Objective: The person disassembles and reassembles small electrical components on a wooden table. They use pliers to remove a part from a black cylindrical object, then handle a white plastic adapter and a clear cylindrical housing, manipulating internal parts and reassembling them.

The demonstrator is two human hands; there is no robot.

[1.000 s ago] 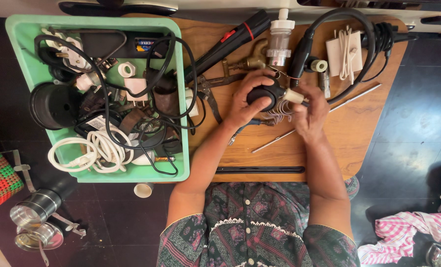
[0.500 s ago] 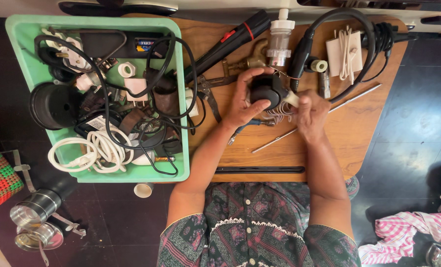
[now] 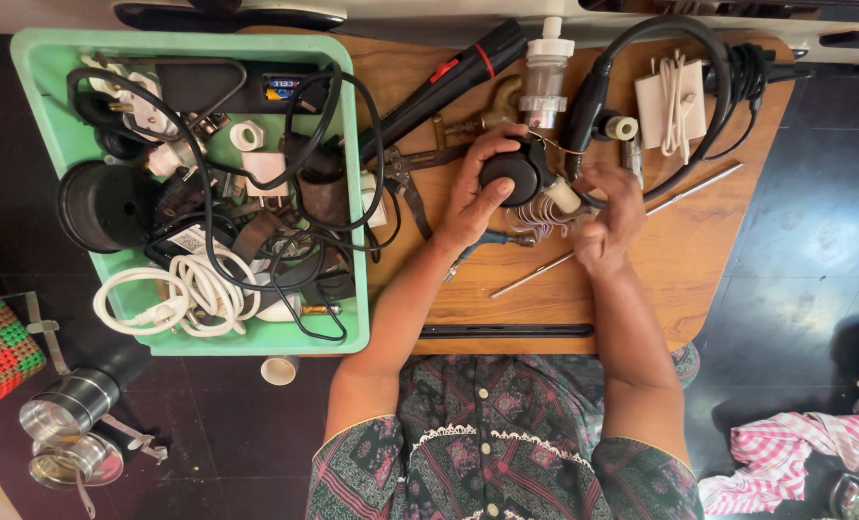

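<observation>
Two hands on a round black part (image 3: 512, 171), left hand (image 3: 475, 193) gripping it, right hand (image 3: 607, 214) pinching its cream tip, green tray (image 3: 39, 72) of cables left of it, wooden table (image 3: 699, 250), dark floor (image 3: 805, 241)

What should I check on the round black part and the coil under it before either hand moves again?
1. Left hand grips the round black knob-like part: ok, fingers wrap its rim.
2. Right hand is on the cream cylindrical end: ok, fingertips meet it.
3. Thin metal coil is free of snags: cannot tell, partly hidden by the hands.
4. Long thin metal rod lies flat on the wooden table: ok, though it passes under the right hand.
5. Black cables stay inside the green plastic tray: not ok, loops spill over its right wall.
</observation>
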